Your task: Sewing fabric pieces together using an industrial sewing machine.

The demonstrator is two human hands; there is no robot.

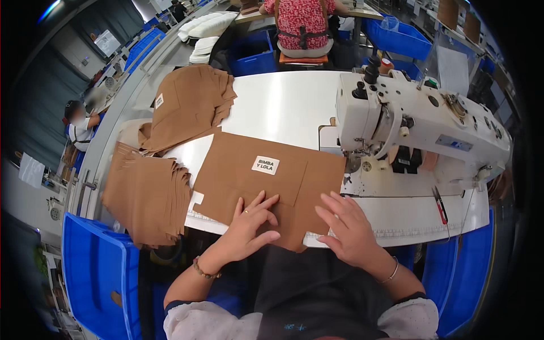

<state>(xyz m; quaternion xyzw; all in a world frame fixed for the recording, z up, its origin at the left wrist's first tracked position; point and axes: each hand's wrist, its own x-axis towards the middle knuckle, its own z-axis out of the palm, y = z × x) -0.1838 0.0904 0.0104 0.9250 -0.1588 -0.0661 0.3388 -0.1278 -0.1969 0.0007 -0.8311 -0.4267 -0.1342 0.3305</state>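
A brown fabric panel [243, 164] lies flat on the white table in front of me, with a small white label and a stitched pocket outline on it. My left hand [249, 226] rests on the panel's near edge, fingers spread. At the panel's right edge is my right hand [347, 228], its fingers apart and nothing held in them. Just beyond the panel's right corner stands a white sewing machine [430, 124], its needle area close to the fabric. A notch is cut in the panel's left near edge.
Left of the panel sit two piles of brown pieces: a labelled pile [192, 102] and a plain pile [147, 195]. Red-handled snips [441, 207] lie right, by the table edge. Blue bins [96, 272] flank me. Another person [303, 25] sits beyond the table.
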